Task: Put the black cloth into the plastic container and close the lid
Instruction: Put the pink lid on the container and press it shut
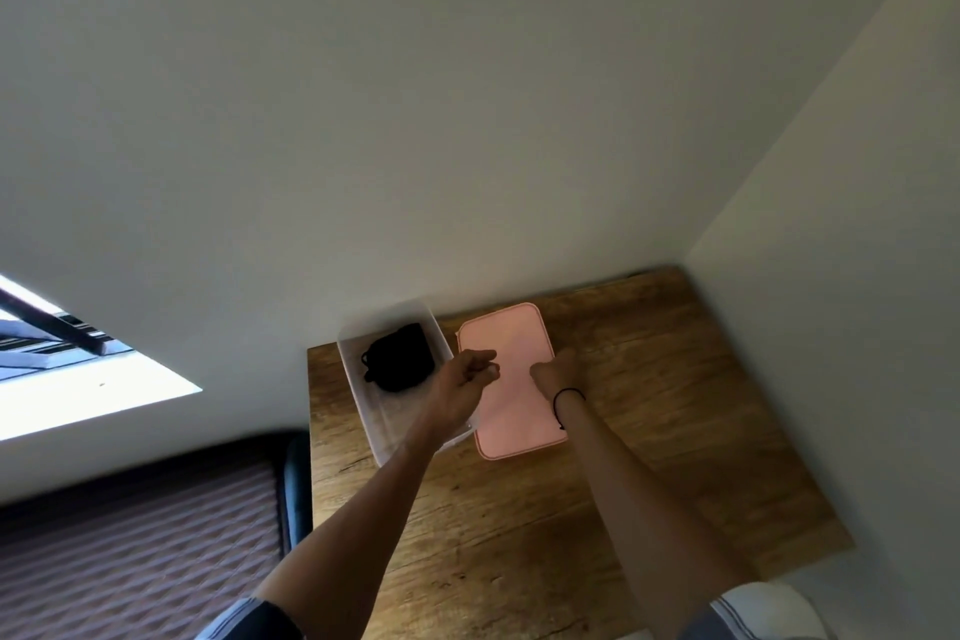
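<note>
Wood table (649,405) carries a clear plastic container (363,390) with the pink lid (511,379) flat just beside it. Inside the container lies the black cloth (399,358). Left hand (460,385) hovers loosely curled, empty; right hand (558,372) rests on the lid, its grip unclear.

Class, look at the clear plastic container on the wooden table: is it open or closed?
Open. The clear plastic container has no lid on; the pink rectangular lid lies flat on the table beside it.
</note>
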